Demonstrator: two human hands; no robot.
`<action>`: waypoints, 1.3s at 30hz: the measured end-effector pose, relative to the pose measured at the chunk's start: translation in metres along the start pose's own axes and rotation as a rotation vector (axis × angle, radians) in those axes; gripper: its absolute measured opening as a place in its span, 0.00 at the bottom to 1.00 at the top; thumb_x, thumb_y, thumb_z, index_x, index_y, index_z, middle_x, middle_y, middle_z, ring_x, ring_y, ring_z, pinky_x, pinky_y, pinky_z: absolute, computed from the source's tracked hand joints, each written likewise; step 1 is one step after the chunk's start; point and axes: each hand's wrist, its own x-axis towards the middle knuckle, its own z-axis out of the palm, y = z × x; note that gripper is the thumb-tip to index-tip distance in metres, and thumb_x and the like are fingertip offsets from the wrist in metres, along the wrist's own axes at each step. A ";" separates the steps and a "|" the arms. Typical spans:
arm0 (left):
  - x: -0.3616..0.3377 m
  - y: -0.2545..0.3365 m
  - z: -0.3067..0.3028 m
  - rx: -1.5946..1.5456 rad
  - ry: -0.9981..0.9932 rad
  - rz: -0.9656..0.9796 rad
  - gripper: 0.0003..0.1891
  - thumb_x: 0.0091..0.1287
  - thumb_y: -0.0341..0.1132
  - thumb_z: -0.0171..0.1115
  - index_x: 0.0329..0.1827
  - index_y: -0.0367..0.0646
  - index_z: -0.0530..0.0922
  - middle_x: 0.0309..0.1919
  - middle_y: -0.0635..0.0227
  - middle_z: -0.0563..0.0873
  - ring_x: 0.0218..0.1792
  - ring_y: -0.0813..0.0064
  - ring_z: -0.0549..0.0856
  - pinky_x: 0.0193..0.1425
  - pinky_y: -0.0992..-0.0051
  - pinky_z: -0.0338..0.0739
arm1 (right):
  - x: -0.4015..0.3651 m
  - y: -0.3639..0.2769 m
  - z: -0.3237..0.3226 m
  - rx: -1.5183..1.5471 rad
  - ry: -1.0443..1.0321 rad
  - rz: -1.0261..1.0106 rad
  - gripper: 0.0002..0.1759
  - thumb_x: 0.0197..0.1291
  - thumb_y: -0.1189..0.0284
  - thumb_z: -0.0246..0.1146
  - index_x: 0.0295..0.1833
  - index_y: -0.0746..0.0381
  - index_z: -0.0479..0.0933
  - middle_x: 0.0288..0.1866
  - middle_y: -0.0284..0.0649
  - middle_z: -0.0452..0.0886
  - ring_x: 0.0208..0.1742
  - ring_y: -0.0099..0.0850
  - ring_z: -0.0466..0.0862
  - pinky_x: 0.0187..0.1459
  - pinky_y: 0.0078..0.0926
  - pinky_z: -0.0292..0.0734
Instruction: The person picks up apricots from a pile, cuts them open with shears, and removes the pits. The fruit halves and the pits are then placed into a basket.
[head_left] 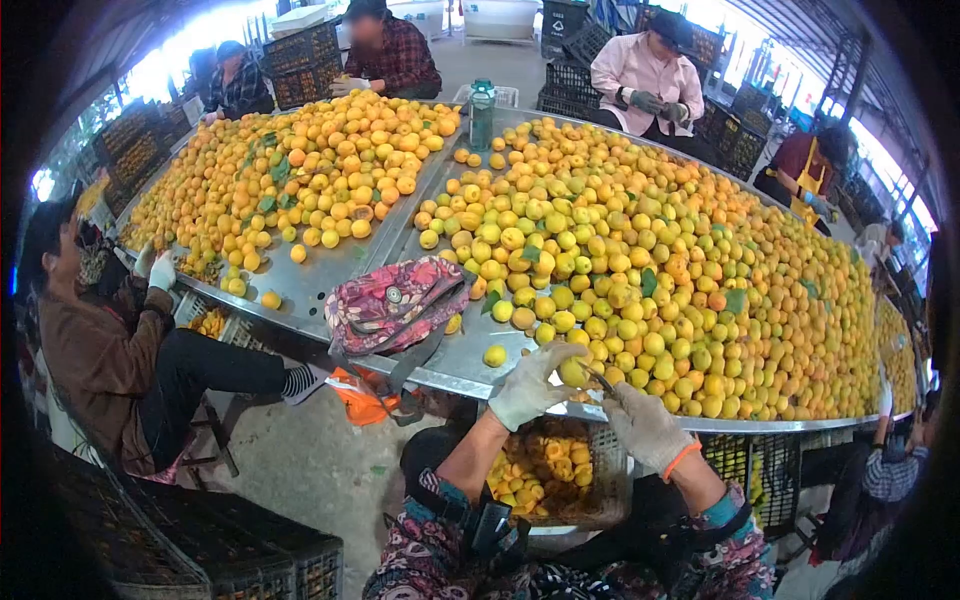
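Note:
My left hand [533,385], in a white glove, has its fingers closed round a yellow-orange fruit [574,373] at the table's near edge. Just right of it, my right hand [643,428], gloved with an orange band at the wrist, grips a small dark tool [600,380] whose tip points at that fruit. Beyond both hands lies a large heap of yellow and orange fruit [640,270] with some green leaves. Below them, between my knees, a crate [608,480] holds cut-open fruit [540,468].
A pink patterned bag [395,300] lies on the metal table [455,365] left of my hands. A green bottle [481,115] stands farther back. Co-workers sit around the table, one [100,350] at the left. Black crates [230,540] stand at lower left.

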 end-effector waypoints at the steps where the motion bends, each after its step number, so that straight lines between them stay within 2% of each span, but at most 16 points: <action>1: -0.001 0.000 0.000 0.030 0.001 0.022 0.27 0.47 0.29 0.73 0.53 0.44 0.77 0.48 0.57 0.81 0.52 0.61 0.80 0.55 0.70 0.74 | 0.000 0.001 -0.001 -0.005 -0.024 -0.011 0.13 0.65 0.67 0.53 0.43 0.68 0.70 0.25 0.57 0.76 0.32 0.53 0.81 0.32 0.44 0.72; 3: 0.000 -0.002 0.001 0.088 0.003 0.070 0.28 0.46 0.31 0.75 0.53 0.44 0.77 0.47 0.57 0.81 0.52 0.60 0.80 0.54 0.70 0.74 | 0.001 -0.007 -0.009 0.005 -0.074 0.051 0.14 0.65 0.66 0.53 0.46 0.67 0.70 0.27 0.57 0.78 0.33 0.55 0.80 0.34 0.46 0.74; 6: 0.001 -0.002 0.006 -0.069 -0.023 -0.048 0.28 0.49 0.31 0.72 0.56 0.46 0.75 0.51 0.56 0.79 0.53 0.61 0.80 0.57 0.70 0.73 | 0.002 0.001 0.000 -0.031 -0.047 0.073 0.16 0.63 0.67 0.54 0.51 0.66 0.70 0.28 0.57 0.78 0.34 0.56 0.80 0.35 0.49 0.74; 7: 0.000 -0.002 0.009 -0.087 0.009 -0.078 0.27 0.49 0.30 0.73 0.54 0.43 0.75 0.48 0.60 0.80 0.50 0.67 0.81 0.56 0.72 0.74 | 0.001 0.001 0.007 -0.039 -0.011 0.073 0.16 0.63 0.67 0.54 0.52 0.65 0.70 0.28 0.57 0.78 0.34 0.56 0.80 0.35 0.49 0.73; 9: -0.001 0.000 0.018 -0.351 0.071 -0.134 0.26 0.49 0.30 0.74 0.53 0.40 0.75 0.46 0.62 0.81 0.48 0.71 0.80 0.54 0.74 0.75 | 0.006 0.014 0.026 0.042 0.066 0.009 0.15 0.63 0.67 0.54 0.51 0.65 0.69 0.31 0.59 0.78 0.37 0.58 0.79 0.38 0.50 0.73; 12: -0.006 -0.008 0.034 -0.603 0.166 -0.239 0.23 0.50 0.31 0.74 0.49 0.36 0.75 0.42 0.66 0.80 0.46 0.76 0.79 0.52 0.76 0.75 | 0.008 0.008 0.033 0.111 0.059 0.093 0.15 0.63 0.68 0.53 0.51 0.66 0.69 0.35 0.62 0.78 0.41 0.60 0.78 0.41 0.51 0.72; 15: -0.006 -0.013 0.044 -0.628 0.238 -0.326 0.21 0.52 0.31 0.74 0.47 0.35 0.75 0.40 0.68 0.80 0.44 0.79 0.79 0.48 0.78 0.76 | 0.019 0.026 0.061 0.199 0.218 -0.052 0.16 0.64 0.68 0.52 0.51 0.67 0.68 0.39 0.63 0.77 0.44 0.61 0.77 0.42 0.52 0.71; 18: -0.006 -0.023 0.059 -0.707 0.367 -0.394 0.18 0.56 0.33 0.72 0.45 0.35 0.75 0.39 0.69 0.81 0.42 0.80 0.79 0.46 0.78 0.75 | 0.032 0.022 0.071 0.204 0.247 0.022 0.15 0.64 0.67 0.52 0.50 0.67 0.68 0.38 0.64 0.77 0.45 0.61 0.77 0.43 0.52 0.71; 21: -0.002 -0.029 0.066 -0.898 0.480 -0.418 0.15 0.61 0.33 0.67 0.46 0.34 0.75 0.40 0.68 0.81 0.42 0.80 0.79 0.46 0.78 0.75 | 0.044 0.027 0.079 0.191 0.225 0.028 0.14 0.62 0.70 0.54 0.48 0.68 0.69 0.37 0.60 0.78 0.44 0.55 0.80 0.40 0.43 0.74; 22: -0.002 -0.030 0.068 -0.972 0.507 -0.425 0.14 0.63 0.33 0.65 0.46 0.34 0.75 0.41 0.68 0.81 0.42 0.80 0.79 0.47 0.78 0.75 | 0.042 0.029 0.078 0.107 0.191 0.017 0.13 0.62 0.70 0.55 0.47 0.68 0.69 0.36 0.60 0.78 0.42 0.56 0.80 0.39 0.44 0.74; 25: 0.002 -0.031 0.062 -0.760 0.460 -0.589 0.13 0.67 0.32 0.60 0.51 0.34 0.75 0.42 0.67 0.82 0.44 0.78 0.79 0.48 0.78 0.74 | 0.041 0.013 0.061 -0.102 0.129 -0.025 0.11 0.61 0.70 0.55 0.44 0.66 0.67 0.31 0.59 0.78 0.38 0.57 0.80 0.35 0.48 0.74; 28: 0.002 -0.042 0.073 -0.924 0.624 -0.537 0.21 0.63 0.38 0.65 0.53 0.33 0.73 0.44 0.67 0.80 0.45 0.78 0.78 0.50 0.77 0.72 | 0.045 0.009 0.058 -0.158 0.117 -0.040 0.11 0.61 0.70 0.55 0.44 0.66 0.67 0.29 0.59 0.78 0.36 0.57 0.79 0.34 0.49 0.75; 31: 0.005 -0.043 0.067 -0.913 0.648 -0.481 0.20 0.64 0.39 0.64 0.52 0.33 0.74 0.44 0.67 0.80 0.44 0.77 0.78 0.50 0.76 0.72 | 0.051 0.001 0.058 -0.077 0.096 -0.012 0.13 0.61 0.70 0.55 0.48 0.67 0.68 0.31 0.60 0.78 0.38 0.57 0.80 0.36 0.47 0.75; 33: 0.005 -0.048 0.064 -0.885 0.608 -0.466 0.19 0.68 0.35 0.58 0.57 0.33 0.71 0.49 0.64 0.79 0.48 0.77 0.77 0.55 0.76 0.71 | 0.056 0.001 0.062 -0.008 0.119 -0.036 0.15 0.61 0.71 0.54 0.51 0.68 0.69 0.33 0.61 0.78 0.39 0.56 0.80 0.38 0.44 0.76; 36: -0.001 -0.067 0.073 -0.993 0.644 -0.445 0.20 0.70 0.33 0.53 0.62 0.34 0.67 0.52 0.63 0.78 0.51 0.76 0.77 0.57 0.76 0.71 | 0.063 0.015 0.077 0.195 0.142 -0.031 0.17 0.63 0.70 0.52 0.54 0.70 0.69 0.36 0.60 0.79 0.43 0.51 0.82 0.41 0.38 0.75; 39: -0.007 -0.080 0.077 -1.007 0.629 -0.445 0.24 0.69 0.36 0.55 0.65 0.35 0.63 0.53 0.63 0.77 0.52 0.74 0.77 0.57 0.74 0.72 | 0.067 0.015 0.080 0.183 0.171 -0.021 0.18 0.64 0.69 0.51 0.53 0.71 0.70 0.35 0.54 0.80 0.41 0.39 0.83 0.40 0.32 0.74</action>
